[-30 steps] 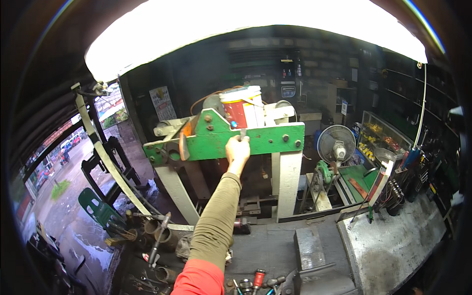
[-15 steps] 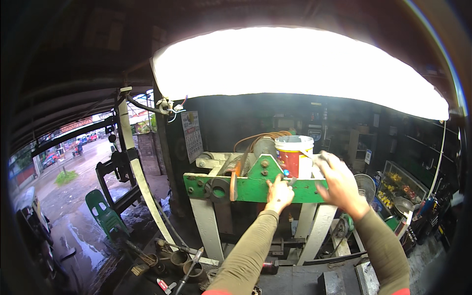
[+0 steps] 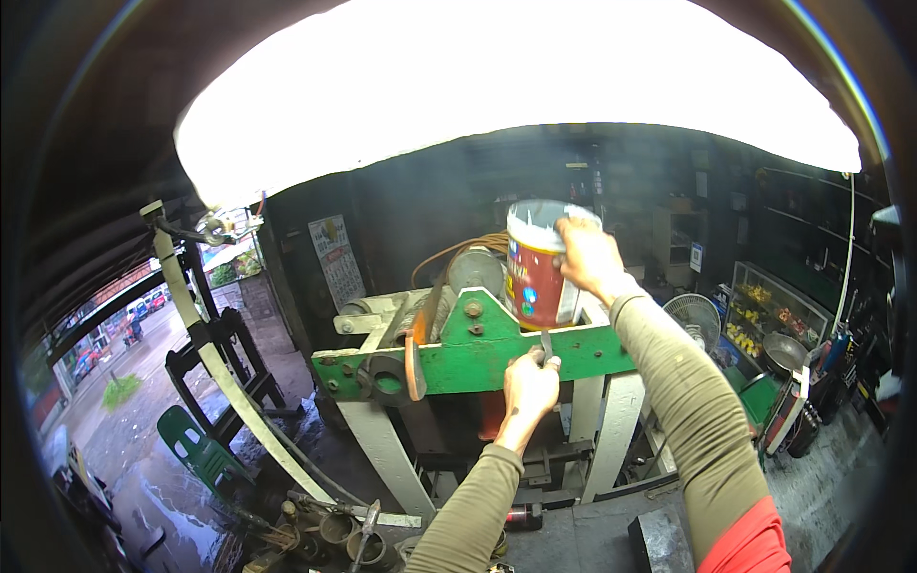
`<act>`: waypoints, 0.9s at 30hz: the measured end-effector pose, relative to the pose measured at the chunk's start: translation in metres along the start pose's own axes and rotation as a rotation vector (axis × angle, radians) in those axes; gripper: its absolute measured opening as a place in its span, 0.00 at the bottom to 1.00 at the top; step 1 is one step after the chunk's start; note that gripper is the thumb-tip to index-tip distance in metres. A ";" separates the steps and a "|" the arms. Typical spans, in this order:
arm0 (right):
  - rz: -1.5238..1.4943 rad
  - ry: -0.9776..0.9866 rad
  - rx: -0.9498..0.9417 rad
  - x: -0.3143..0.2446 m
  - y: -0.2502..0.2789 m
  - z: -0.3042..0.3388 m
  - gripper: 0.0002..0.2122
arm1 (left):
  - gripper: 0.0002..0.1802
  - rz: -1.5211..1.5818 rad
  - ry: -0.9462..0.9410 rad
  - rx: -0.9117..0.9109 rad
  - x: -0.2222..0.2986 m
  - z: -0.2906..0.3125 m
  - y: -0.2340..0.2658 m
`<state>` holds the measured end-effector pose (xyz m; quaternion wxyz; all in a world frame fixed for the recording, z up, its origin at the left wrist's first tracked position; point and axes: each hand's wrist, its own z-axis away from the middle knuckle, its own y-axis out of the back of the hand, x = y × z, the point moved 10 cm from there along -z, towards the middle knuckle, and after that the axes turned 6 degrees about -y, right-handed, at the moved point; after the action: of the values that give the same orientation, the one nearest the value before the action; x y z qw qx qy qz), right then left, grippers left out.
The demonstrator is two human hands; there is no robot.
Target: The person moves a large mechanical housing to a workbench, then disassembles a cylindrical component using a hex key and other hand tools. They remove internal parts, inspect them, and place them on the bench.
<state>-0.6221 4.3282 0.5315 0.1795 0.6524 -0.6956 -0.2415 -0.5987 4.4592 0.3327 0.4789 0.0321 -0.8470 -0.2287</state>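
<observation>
- Just right of centre in the frame, the person's right hand (image 3: 587, 256) is clamped on the rim of a red bucket (image 3: 537, 282), its fingers bent over the edge.
- The bucket's open mouth faces up, with pale smears inside; its base is just above the upper edge of a green beam (image 3: 473, 365), and it is hard to tell whether the 2 touch.
- Lower in the frame, the left hand (image 3: 531, 390) is closed round a small grey piece (image 3: 546, 344), whose tip sticks up in front of the beam.
- 2 white legs (image 3: 382, 444) slant down from the beam, and an orange-brown strip (image 3: 414, 365) hangs at its left part.
- Left of the bucket, behind the beam, lies a coil of orange cable (image 3: 495, 241).
- At the right of the frame are a fan (image 3: 693, 320), a glass case (image 3: 772, 317) and a round pan (image 3: 783, 351).
- At the lower left are a green chair (image 3: 196, 447) and some metal cylinders (image 3: 382, 556).
</observation>
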 end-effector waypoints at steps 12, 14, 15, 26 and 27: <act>0.016 0.102 0.186 0.026 0.082 0.006 0.21 | 0.24 0.610 0.031 0.071 0.007 0.217 0.037; 0.016 0.074 0.207 0.027 0.083 0.008 0.21 | 0.14 0.687 0.112 0.143 -0.005 0.255 0.055; 0.017 0.045 0.198 0.029 0.082 0.008 0.21 | 0.16 0.352 -0.192 0.125 0.023 0.272 0.076; -0.063 0.113 0.247 -0.016 0.052 0.000 0.17 | 0.18 0.658 0.398 -0.326 -0.009 0.443 0.062; -0.070 0.130 0.239 -0.021 0.043 0.000 0.17 | 0.18 0.640 0.383 -0.355 -0.010 0.449 0.059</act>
<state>-0.6558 4.3510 0.5573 0.1368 0.7074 -0.6830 -0.1200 -0.9541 4.6750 0.1535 0.6729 -0.2741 -0.6572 -0.2005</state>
